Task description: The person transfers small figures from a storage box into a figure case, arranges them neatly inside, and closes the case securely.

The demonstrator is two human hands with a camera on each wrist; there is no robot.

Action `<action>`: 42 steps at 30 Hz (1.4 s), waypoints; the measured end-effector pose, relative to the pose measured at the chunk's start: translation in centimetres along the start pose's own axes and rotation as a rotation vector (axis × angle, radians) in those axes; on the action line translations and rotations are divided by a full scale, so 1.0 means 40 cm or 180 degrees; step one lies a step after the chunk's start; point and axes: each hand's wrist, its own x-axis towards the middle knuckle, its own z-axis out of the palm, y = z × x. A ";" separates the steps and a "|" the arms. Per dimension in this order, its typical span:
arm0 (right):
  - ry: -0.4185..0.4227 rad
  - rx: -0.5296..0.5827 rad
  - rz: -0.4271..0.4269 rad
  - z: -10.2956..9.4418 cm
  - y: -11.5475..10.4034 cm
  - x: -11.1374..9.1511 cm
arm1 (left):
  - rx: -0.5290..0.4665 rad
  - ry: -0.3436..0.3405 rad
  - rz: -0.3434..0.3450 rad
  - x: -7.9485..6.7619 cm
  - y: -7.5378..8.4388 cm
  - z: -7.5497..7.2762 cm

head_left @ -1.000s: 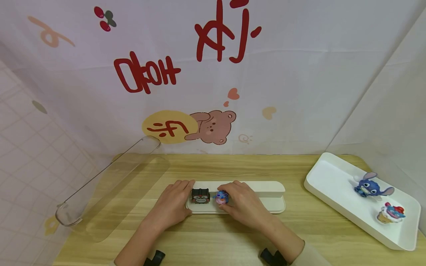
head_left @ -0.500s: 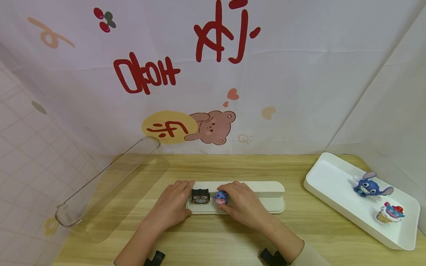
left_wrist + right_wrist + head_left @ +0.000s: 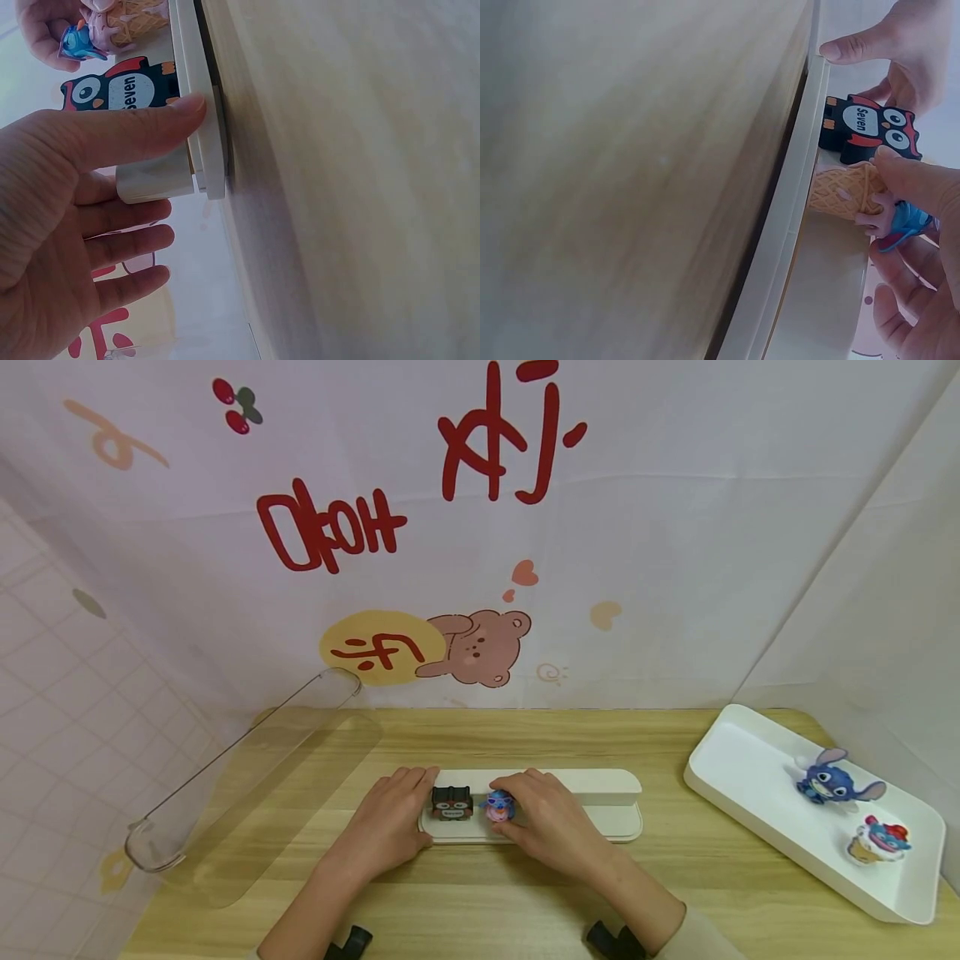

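A cream stepped display base (image 3: 611,823) lies in the middle of the table. At its left end my left hand (image 3: 390,816) holds it, with the thumb on the front edge and the fingers behind the raised step. My right hand (image 3: 551,820) pinches a small blue figurine in a waffle cone (image 3: 846,192) between thumb and fingers, and the cone's bottom is right at the base's lower step. Just left of it stands a black owl figurine (image 3: 452,803), upright and facing front. A "Seven" label shows on the owl's belly in both wrist views.
On the right, a white tray (image 3: 780,846) contains a blue big-eared figurine (image 3: 834,780) and another cone figurine (image 3: 879,842). A clear plastic cover (image 3: 247,793) lies slanted at the left. Behind the wooden table hangs a printed cloth (image 3: 660,543).
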 end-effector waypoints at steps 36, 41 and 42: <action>0.0847 -0.0644 -0.0060 -0.340 0.124 -0.105 | 0.0029 0.0001 -0.0022 0.002 -0.002 0.004; 0.0956 -0.0763 0.0151 -0.401 0.174 -0.151 | 0.0015 -0.0007 -0.0035 0.002 0.000 0.004; 0.0976 -0.0779 0.0215 -0.413 0.185 -0.162 | 0.0011 -0.0008 -0.0038 0.002 0.000 0.004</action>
